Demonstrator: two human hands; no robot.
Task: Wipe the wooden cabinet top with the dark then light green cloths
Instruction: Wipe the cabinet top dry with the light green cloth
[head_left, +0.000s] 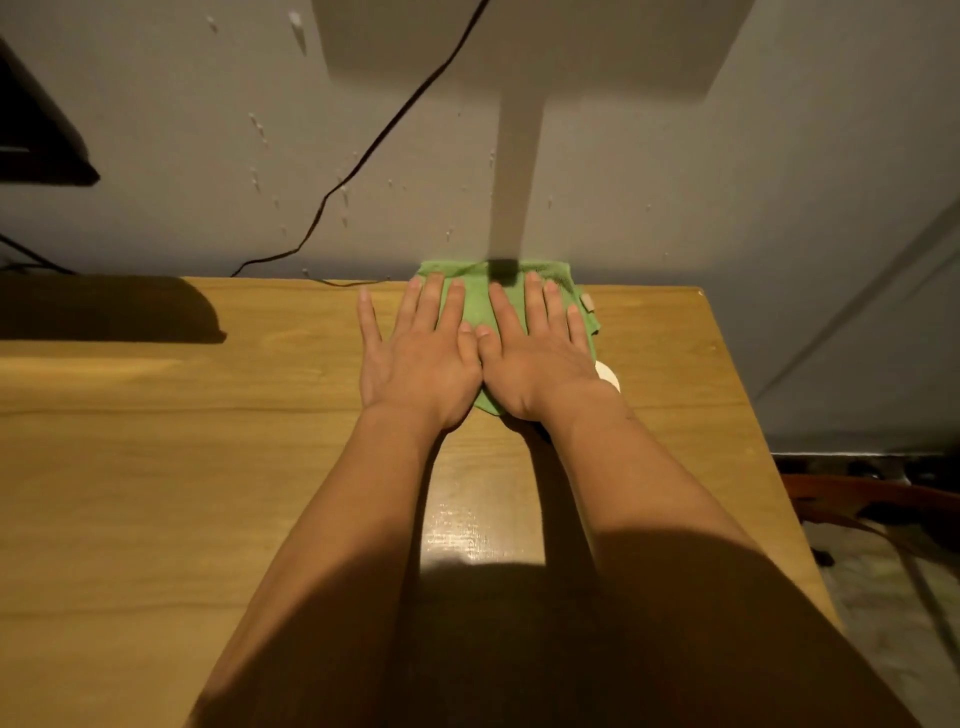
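A light green cloth (475, 306) lies flat on the wooden cabinet top (182, 467) at its far edge, against the grey wall. My left hand (418, 353) and my right hand (535, 358) press on it side by side, palms down, fingers straight and spread, thumbs touching. The left hand's outer fingers lie on bare wood to the left of the cloth. Most of the cloth is hidden under my hands. No dark green cloth is in view.
A small white round object (609, 375) peeks out beside my right wrist. A black cable (363, 156) runs down the wall to the cabinet's back edge. The cabinet's right edge (748, 415) drops to the floor, where a reddish-brown object (857, 499) lies.
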